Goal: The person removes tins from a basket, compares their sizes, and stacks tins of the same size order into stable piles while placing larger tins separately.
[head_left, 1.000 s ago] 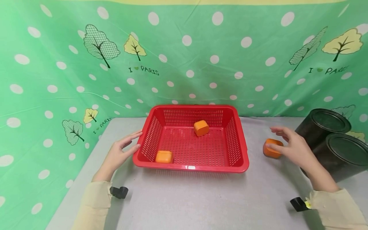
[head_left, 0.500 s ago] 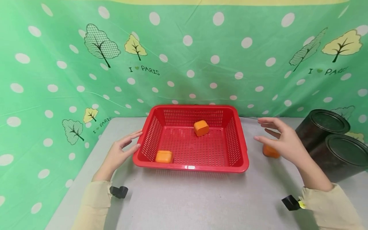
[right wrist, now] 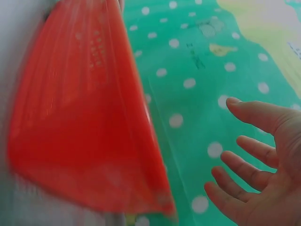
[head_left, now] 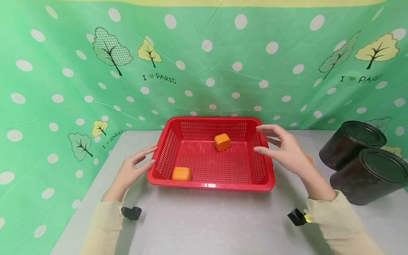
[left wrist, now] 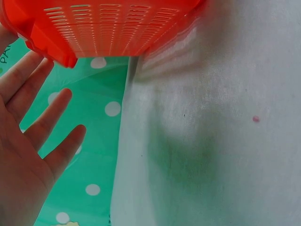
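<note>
Green cloth (head_left: 223,42) backs the counter (head_left: 204,223). We judge the left hand (head_left: 130,170), fingers spread and empty, placed to steady the red basket (head_left: 236,187) holding 2 orange blocks (head_left: 181,174); the right hand (head_left: 288,152), fingers apart and empty, hovers over its right rim; 2 black cans (head_left: 352,150) stand beyond.

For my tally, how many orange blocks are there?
3: a far block and a near block in the red basket; a third block outside, mostly hidden behind the right hand. Others may be hidden.

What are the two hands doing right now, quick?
Left hand: open, at the left rim of the red rectangular perforated plastic basket.
Right hand: open, holding nothing, by the right rim.
</note>
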Available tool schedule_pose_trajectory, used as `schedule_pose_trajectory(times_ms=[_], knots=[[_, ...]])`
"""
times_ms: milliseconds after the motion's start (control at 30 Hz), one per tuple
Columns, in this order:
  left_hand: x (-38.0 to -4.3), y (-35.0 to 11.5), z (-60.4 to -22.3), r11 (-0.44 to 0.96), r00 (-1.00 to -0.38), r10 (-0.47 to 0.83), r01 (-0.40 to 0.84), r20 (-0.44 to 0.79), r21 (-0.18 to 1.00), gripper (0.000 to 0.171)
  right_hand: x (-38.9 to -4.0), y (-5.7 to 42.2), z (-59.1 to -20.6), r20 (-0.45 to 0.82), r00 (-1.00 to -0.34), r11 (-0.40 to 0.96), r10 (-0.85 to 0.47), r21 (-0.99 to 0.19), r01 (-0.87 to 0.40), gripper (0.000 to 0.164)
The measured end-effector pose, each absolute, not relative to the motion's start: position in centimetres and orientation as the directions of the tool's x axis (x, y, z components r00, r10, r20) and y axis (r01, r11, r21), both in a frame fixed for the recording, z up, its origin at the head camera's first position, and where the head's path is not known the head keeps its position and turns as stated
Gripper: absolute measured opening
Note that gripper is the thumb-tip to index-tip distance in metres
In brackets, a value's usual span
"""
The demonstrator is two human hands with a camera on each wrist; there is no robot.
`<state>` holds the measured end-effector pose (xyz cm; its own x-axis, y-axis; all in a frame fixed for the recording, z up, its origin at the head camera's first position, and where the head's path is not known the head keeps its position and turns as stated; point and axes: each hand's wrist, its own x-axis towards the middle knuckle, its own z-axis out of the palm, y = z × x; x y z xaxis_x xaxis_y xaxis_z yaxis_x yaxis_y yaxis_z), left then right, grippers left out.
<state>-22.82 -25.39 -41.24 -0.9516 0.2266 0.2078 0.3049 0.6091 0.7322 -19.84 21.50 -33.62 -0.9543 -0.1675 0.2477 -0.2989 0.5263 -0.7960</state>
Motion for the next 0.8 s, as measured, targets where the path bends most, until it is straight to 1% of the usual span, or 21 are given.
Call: schedule_pose_trajectory(times_ms=[133, 367, 567, 800], knots=[[-22.9, -25.4, -41.2, 0.608, -0.951, 0.229, 0.307, 0.210, 0.732, 0.048, -20.6, 19.4, -33.6, 0.228, -0.949, 0.496, -0.220, -0.811, -0.310, 0.055], [-22.9, -25.4, -41.2, 0.605, -0.949, 0.230, 0.314, 0.217, 0.731, 0.048, -21.5, 15.3, -34.1, 0.229, -0.927, 0.443, -0.298, -0.827, -0.347, 0.054], [-22.9, -25.4, -41.3, 0.611, -0.949, 0.229, 0.313, 0.216, 0.728, 0.048, -22.0, 11.3, -34.4, 0.149, -0.922, 0.408, -0.359, -0.863, -0.298, 0.051], [-22.7, -25.4, -41.3, 0.608, -0.952, 0.224, 0.304, 0.209, 0.733, 0.048, -22.7, 7.3, -34.9, 0.087, -0.903, 0.358, -0.420, -0.899, -0.253, 0.046]])
